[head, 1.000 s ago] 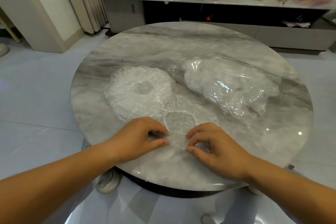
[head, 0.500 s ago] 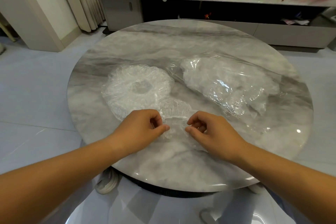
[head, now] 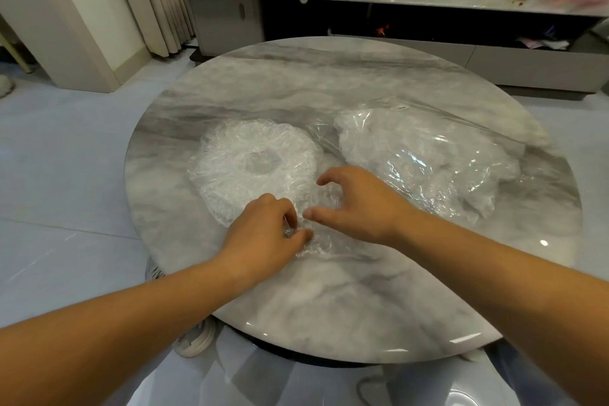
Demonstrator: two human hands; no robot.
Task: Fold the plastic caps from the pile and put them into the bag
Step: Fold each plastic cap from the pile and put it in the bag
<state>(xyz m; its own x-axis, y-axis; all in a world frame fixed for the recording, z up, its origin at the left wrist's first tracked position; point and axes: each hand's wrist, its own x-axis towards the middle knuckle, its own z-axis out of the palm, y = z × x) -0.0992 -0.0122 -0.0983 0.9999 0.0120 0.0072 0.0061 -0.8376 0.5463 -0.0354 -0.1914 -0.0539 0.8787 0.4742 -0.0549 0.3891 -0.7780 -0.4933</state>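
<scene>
Plastic caps lie in three places on the marble table: many already packed in the clear bag at right, a stack waiting in the pile just beside it, and one crumpled cap in front, mid-fold. The task looks partway done. The left hand pinches that cap with curled fingers; the right hand arches over it, fingers spread, grasping nothing. Bare tabletop surrounds everything, its edges well apart from the work.

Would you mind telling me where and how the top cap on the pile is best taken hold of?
Probably at its puckered rim on the near right side, pinched from above by the right hand. The pile lies flat on the table, so only raised ruffles offer the fingers a fold, and that edge is nearest the hand.
</scene>
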